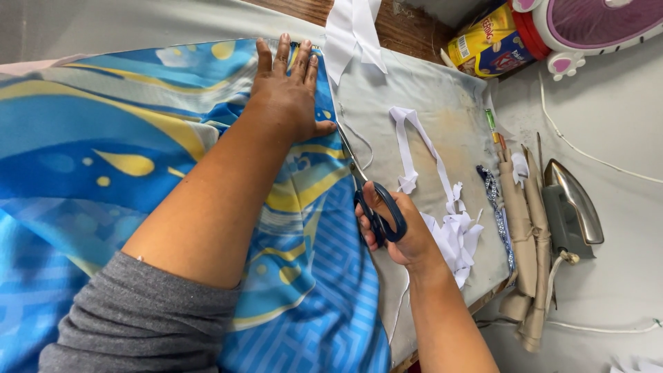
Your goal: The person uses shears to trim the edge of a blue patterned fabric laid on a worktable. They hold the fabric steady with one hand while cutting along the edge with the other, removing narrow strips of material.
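A blue and yellow patterned fabric (103, 166) lies spread over the padded board (442, 110). My left hand (286, 86) rests flat on the fabric near its right edge, fingers spread and pointing away from me. My right hand (397, 224) grips dark-handled scissors (369, 200), fingers through the loops. The blades run along the fabric's right edge toward my left thumb.
White fabric strips (428, 173) and scraps lie on the board right of the scissors. An iron (570, 207) stands at the right beside rolled tan cloth (525, 235). A yellow packet (487, 41) and a pink fan (594, 24) sit at the top right.
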